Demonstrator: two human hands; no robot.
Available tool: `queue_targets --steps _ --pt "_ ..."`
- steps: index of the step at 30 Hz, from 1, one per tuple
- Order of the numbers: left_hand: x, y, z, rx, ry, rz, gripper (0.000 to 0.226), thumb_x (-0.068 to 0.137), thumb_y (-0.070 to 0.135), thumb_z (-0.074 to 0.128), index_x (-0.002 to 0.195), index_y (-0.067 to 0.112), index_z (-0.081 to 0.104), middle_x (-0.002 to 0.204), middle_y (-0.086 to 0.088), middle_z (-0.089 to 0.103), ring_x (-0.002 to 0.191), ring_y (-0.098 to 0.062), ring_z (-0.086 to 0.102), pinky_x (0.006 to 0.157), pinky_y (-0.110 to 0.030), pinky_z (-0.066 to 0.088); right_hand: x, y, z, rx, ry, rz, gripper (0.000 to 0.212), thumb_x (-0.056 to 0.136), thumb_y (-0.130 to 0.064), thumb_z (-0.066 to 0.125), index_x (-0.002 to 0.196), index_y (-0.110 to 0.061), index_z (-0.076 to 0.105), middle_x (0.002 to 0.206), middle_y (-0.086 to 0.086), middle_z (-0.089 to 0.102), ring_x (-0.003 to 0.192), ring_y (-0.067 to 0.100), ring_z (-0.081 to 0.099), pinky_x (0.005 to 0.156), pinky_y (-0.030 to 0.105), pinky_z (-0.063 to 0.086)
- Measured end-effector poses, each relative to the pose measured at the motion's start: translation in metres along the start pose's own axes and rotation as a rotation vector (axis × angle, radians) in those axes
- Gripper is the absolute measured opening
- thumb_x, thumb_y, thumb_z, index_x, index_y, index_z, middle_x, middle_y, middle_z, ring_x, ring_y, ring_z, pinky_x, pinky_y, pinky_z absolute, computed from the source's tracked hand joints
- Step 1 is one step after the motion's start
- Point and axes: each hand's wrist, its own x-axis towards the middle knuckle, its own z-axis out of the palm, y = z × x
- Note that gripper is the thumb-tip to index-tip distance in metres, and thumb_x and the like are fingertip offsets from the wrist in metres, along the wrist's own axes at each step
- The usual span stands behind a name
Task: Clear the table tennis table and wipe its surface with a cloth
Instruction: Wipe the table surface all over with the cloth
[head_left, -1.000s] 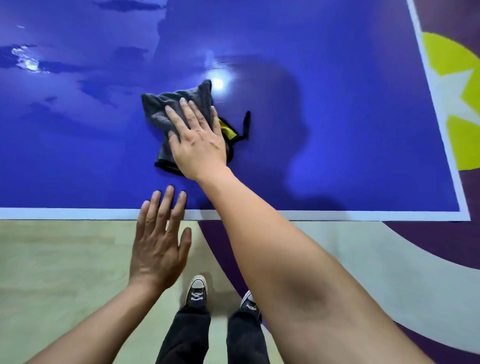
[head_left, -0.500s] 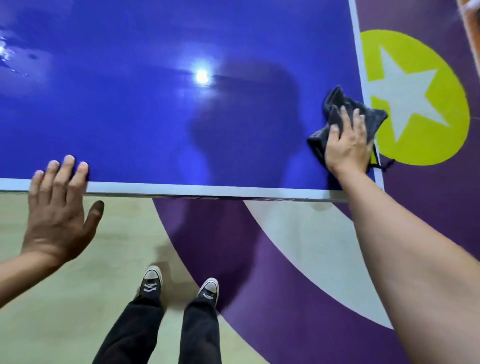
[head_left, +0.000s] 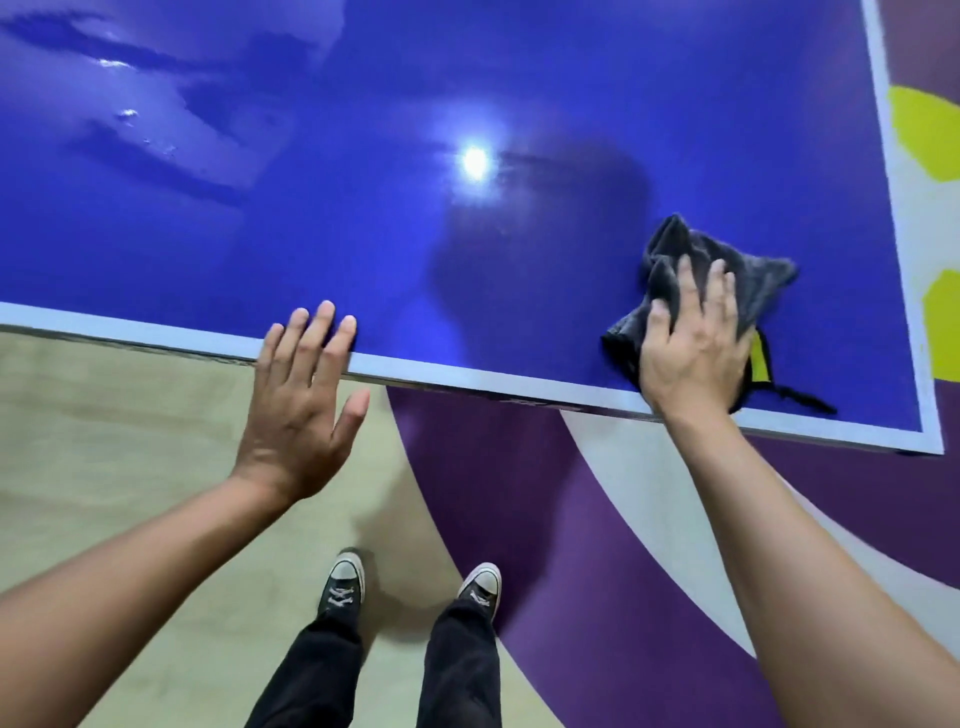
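Both hands are at the near edge of the blue surface (head_left: 363, 208). Our right hand (head_left: 693, 348) lies flat, fingers spread, pressing the dark cloth (head_left: 748, 280) down by the near right corner without gripping it. Our left hand (head_left: 298, 400) is open, with its fingertips on the white border further left. We judge the wiping step is under way. Next we need steady downward pressure and a sweep toward the streaky far left.
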Motion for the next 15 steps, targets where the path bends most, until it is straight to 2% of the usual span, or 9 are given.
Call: queue_targets --steps 5,10,12,15 --pt "-0.005 -0.015 -0.02 -0.137 -0.016 0.013 0.062 0.089 0.014 0.044 0.151 0.007 0.039 0.161 -0.013 0.032 0.148 -0.032 0.031 0.121 -0.047 0.025 -0.052 -0.142 0.041 -0.016 -0.076 -0.216 0.061 0.102 -0.044 0.041 0.161 -0.036 0.027 0.171 -0.001 0.015 0.157 0.016 0.013 0.124 0.054 0.01" --pt "-0.022 -0.038 -0.037 -0.215 0.053 -0.158 0.065 0.085 0.009 0.042 0.15 0.005 0.039 0.158 -0.014 0.036 0.145 -0.031 0.036 0.114 -0.045 0.031 -0.104 -0.262 0.069 0.025 -0.11 -0.539 0.059 0.102 -0.048 0.036 0.159 -0.037 0.032 0.17 0.0 0.021 0.157 0.014 0.015 0.126 0.05 0.004" --pt "-0.025 -0.047 -0.043 -0.22 0.053 -0.205 0.067 0.083 0.008 0.042 0.15 0.003 0.038 0.156 -0.016 0.038 0.143 -0.032 0.038 0.114 -0.045 0.031 -0.118 -0.29 0.075 -0.004 -0.133 -0.632 0.057 0.103 -0.051 0.033 0.159 -0.039 0.03 0.17 0.0 0.02 0.157 0.012 0.014 0.125 0.049 0.003" --pt "-0.03 -0.051 -0.045 -0.156 0.008 -0.213 0.069 0.081 0.01 0.04 0.15 0.002 0.036 0.154 -0.02 0.041 0.139 -0.037 0.042 0.109 -0.05 0.036 -0.121 -0.298 0.076 -0.014 -0.193 -0.66 0.055 0.105 -0.052 0.031 0.159 -0.042 0.027 0.171 -0.003 0.018 0.157 0.01 0.011 0.125 0.048 0.002"
